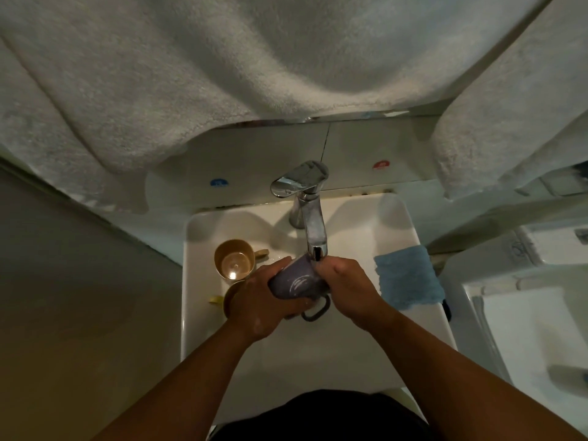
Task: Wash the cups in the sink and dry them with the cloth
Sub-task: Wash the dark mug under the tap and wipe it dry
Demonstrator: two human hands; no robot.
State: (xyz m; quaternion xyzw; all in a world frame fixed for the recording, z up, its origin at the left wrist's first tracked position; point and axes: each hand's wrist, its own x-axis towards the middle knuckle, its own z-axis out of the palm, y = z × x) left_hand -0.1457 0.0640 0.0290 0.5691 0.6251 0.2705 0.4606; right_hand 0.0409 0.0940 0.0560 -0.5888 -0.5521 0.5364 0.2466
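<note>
A grey-purple cup (297, 281) lies on its side under the tap spout (316, 243), over the white sink (397, 224). My left hand (261, 300) wraps around the cup's body from the left. My right hand (346, 286) grips its rim end from the right, fingers near the mouth. The cup's dark handle (315, 311) hangs down between my hands. A yellow cup (234, 259) stands upright on the sink's left side. A second yellow cup (229, 300) sits just in front of it, half hidden by my left hand. A blue cloth (409, 276) lies on the sink's right edge.
A chrome tap lever (299, 179) stands at the back of the sink. White towels (222, 74) hang overhead, close above the tap. A grey wall (63, 265) lies to the left, and a white fixture (525, 329) to the right.
</note>
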